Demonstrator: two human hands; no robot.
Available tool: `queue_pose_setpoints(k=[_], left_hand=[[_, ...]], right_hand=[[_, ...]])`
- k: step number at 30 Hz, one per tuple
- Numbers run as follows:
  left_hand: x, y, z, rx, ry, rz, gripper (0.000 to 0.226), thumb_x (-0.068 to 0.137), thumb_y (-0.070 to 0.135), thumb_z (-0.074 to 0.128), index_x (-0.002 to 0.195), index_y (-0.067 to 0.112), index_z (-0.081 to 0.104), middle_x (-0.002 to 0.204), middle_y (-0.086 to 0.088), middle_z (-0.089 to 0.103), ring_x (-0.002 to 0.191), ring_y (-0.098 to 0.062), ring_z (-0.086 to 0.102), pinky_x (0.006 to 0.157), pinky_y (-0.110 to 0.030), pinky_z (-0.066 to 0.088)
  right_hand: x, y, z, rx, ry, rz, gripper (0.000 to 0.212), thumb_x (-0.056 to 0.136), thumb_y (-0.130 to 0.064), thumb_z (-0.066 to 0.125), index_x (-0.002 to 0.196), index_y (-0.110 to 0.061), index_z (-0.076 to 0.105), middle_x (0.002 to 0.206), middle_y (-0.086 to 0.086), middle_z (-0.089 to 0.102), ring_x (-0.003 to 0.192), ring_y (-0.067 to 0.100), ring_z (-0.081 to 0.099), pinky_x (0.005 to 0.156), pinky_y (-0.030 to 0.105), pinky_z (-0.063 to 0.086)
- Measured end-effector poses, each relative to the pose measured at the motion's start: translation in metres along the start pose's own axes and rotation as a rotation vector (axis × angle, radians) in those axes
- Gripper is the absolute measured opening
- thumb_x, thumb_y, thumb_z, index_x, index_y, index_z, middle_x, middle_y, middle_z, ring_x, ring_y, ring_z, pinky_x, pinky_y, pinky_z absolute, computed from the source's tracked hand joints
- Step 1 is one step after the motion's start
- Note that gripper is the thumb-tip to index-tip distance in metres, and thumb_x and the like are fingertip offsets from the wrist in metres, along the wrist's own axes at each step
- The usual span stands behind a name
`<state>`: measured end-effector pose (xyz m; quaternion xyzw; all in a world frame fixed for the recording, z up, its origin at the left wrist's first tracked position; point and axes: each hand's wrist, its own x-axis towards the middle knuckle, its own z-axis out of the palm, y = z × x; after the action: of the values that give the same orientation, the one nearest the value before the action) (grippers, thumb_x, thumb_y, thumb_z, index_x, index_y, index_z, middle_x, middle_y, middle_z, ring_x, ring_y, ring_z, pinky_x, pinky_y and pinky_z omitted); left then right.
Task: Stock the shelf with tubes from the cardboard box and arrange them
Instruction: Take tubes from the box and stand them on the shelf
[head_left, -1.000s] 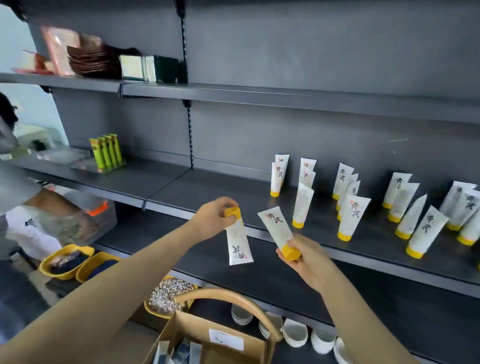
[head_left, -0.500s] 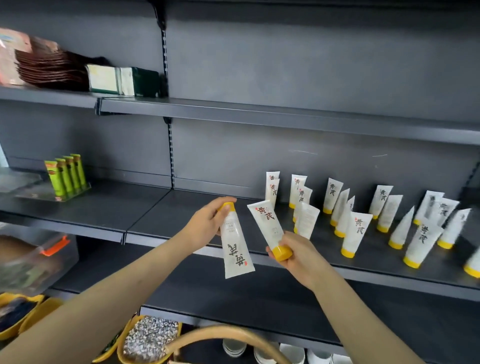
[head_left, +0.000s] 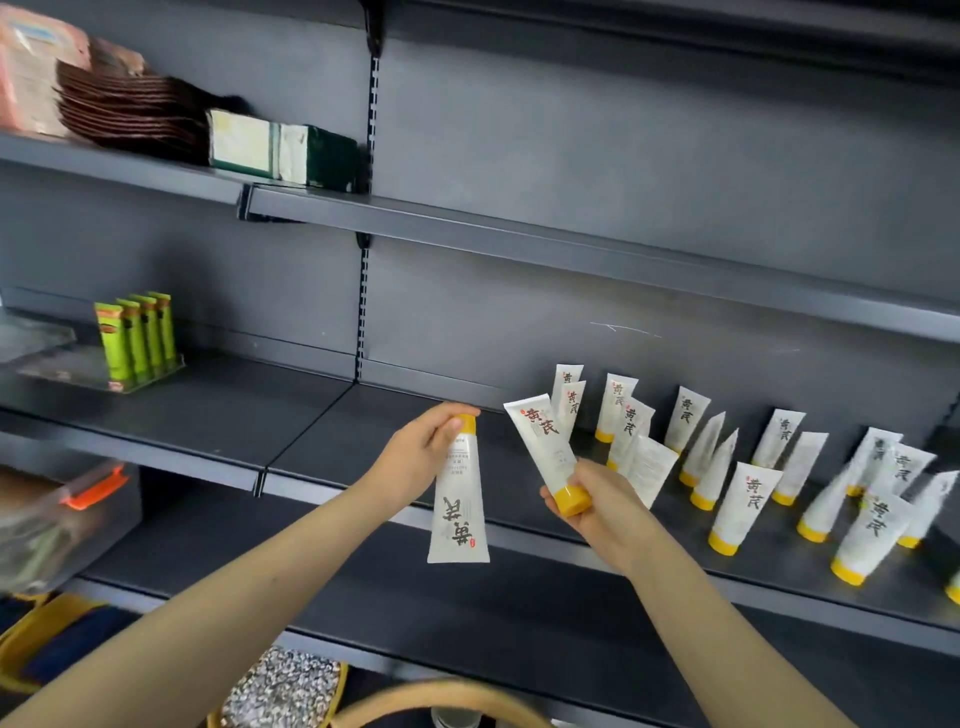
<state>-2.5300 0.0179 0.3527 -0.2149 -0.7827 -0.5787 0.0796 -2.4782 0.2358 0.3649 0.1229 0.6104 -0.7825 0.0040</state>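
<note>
My left hand (head_left: 415, 454) pinches a white tube (head_left: 458, 512) by its yellow cap, so the tube hangs upside down in front of the grey shelf (head_left: 322, 447). My right hand (head_left: 597, 501) grips a second white tube (head_left: 545, 447) near its yellow cap, with the flat end tilted up and left. Both hands hover just ahead of the shelf's front edge. Several matching tubes (head_left: 743, 506) stand on their yellow caps in loose rows on the right half of the shelf. The cardboard box is out of view.
Green tubes (head_left: 137, 338) stand in a clear tray on the left shelf section. Brown packets (head_left: 130, 111) and green-white boxes (head_left: 283, 153) sit on the upper shelf. A lidded clear bin (head_left: 67, 512) is at lower left; a curved basket handle (head_left: 441, 699) and yellow bowls lie below.
The view has tilted up, so the cardboard box dropped out of the frame. Both hands, each still holding a tube, have risen closer to the shelf with the standing tubes.
</note>
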Motion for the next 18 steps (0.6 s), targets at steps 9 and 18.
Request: queue_pose_setpoints(k=[9, 18], left_hand=[[0.008, 0.000, -0.018, -0.228, 0.073, -0.096, 0.023, 0.100, 0.029, 0.041, 0.116, 0.027, 0.057, 0.098, -0.005, 0.061, 0.090, -0.014, 0.064, 0.077, -0.032, 0.058], [0.034, -0.024, -0.013, -0.281, -0.005, -0.285, 0.029, 0.102, 0.017, 0.034, 0.117, 0.024, 0.058, 0.098, -0.016, 0.059, 0.094, -0.024, 0.065, 0.075, -0.032, 0.058]], right_hand=[[0.029, 0.000, -0.003, -0.067, -0.071, -0.037, 0.042, 0.094, -0.004, 0.042, 0.134, -0.014, 0.049, 0.123, 0.006, 0.057, 0.107, 0.025, 0.059, 0.084, 0.035, 0.054], [0.060, 0.009, -0.021, 0.090, 0.011, -0.068, 0.035, 0.092, -0.014, 0.057, 0.127, -0.014, 0.052, 0.117, 0.006, 0.062, 0.101, 0.024, 0.061, 0.077, 0.033, 0.053]])
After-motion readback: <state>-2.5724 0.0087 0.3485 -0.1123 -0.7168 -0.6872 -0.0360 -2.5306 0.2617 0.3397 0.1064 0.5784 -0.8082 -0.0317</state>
